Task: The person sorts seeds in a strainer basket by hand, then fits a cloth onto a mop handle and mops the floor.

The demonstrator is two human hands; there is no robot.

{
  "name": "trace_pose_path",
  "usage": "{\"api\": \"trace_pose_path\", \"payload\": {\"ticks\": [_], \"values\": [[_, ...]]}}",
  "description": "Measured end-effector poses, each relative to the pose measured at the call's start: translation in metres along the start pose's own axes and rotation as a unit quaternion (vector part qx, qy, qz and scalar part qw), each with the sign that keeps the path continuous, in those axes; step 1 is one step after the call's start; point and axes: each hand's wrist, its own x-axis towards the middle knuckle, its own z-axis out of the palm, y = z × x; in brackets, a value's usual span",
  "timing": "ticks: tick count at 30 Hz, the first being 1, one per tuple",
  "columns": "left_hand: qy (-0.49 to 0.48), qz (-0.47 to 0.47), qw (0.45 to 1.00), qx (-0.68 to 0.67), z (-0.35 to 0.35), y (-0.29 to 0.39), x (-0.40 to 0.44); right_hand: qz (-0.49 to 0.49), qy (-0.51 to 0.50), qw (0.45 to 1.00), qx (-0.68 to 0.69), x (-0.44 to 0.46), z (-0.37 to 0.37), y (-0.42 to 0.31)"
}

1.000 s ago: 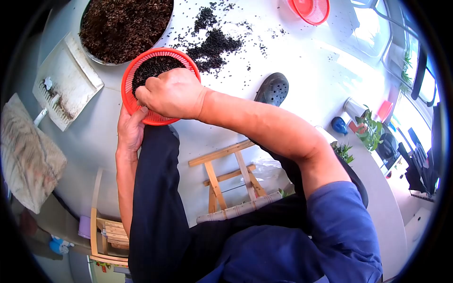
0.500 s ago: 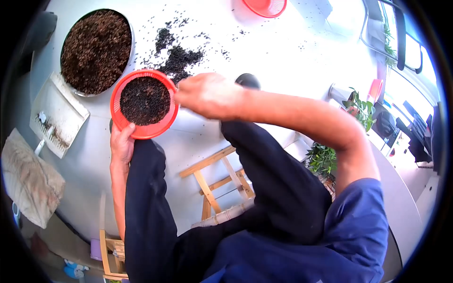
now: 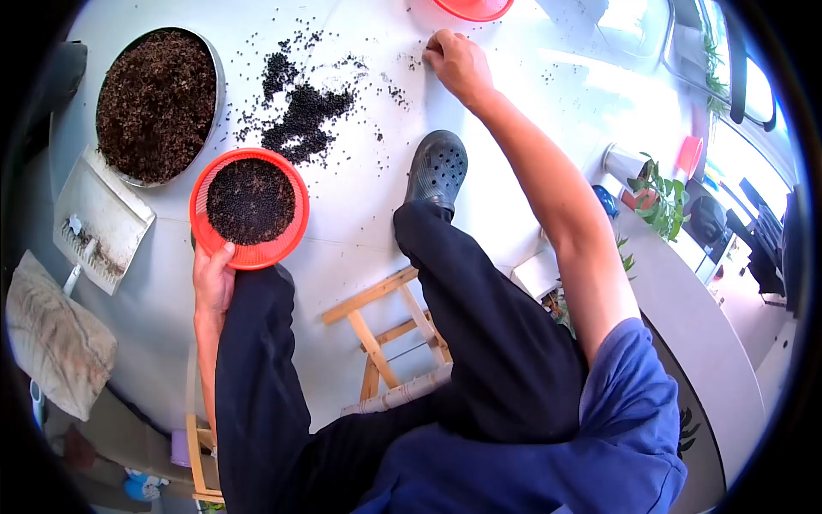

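My left hand (image 3: 214, 278) grips the lower rim of a red plastic basket (image 3: 250, 254), thumb over the edge, above my left knee. Small dark pellets (image 3: 251, 201) with some brown bits lie inside it. My right hand (image 3: 462, 68) is stretched far forward over the white floor, fingers curled together; whatever they may hold is hidden. Close beyond it is a second red basket (image 3: 476, 10), cut off by the top of the view. Loose black pellets (image 3: 308, 111) lie heaped and scattered on the floor between the hands.
A round metal pan (image 3: 158, 107) of brown crumbly material stands at the left. Beside it lie a white dustpan (image 3: 116, 214) and a cloth-like beige piece (image 3: 60, 334). My shoe (image 3: 437, 167), a wooden stool (image 3: 377, 334) and a potted plant (image 3: 659, 201) are nearby.
My right hand has moved from the held basket's right edge out forward and right, near the second basket. The held basket has shifted slightly down and left in view, still in my left hand.
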Motion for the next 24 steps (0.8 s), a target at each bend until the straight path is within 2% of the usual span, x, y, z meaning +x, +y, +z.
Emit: {"api": "trace_pose_path", "payload": {"ticks": [9, 12, 14, 16, 17, 21, 24], "values": [[-0.006, -0.007, 1.000, 0.001, 0.004, -0.007, 0.006, 0.034, 0.005, 0.999, 0.036, -0.002, 0.011, -0.013], [-0.023, -0.003, 1.000, 0.021, 0.006, -0.007, 0.011, -0.003, -0.027, 0.997, 0.068, -0.021, 0.025, -0.049], [-0.031, -0.003, 0.999, 0.044, 0.008, -0.007, 0.013, -0.007, -0.061, 0.984, 0.169, -0.043, 0.027, -0.092], [-0.031, 0.005, 0.998, 0.061, 0.012, -0.007, 0.015, -0.064, -0.098, 0.959, 0.259, -0.064, 0.018, -0.138], [-0.031, 0.011, 0.996, 0.079, 0.012, -0.007, 0.015, -0.122, -0.094, 0.942, 0.298, -0.075, 0.015, -0.159], [-0.016, -0.004, 0.996, 0.085, 0.008, -0.011, 0.016, -0.281, -0.170, 0.905, 0.272, -0.110, 0.010, -0.205], [-0.024, 0.003, 0.996, 0.087, 0.006, -0.012, 0.016, -0.286, -0.136, 0.904, 0.287, -0.112, 0.004, -0.197]]}}
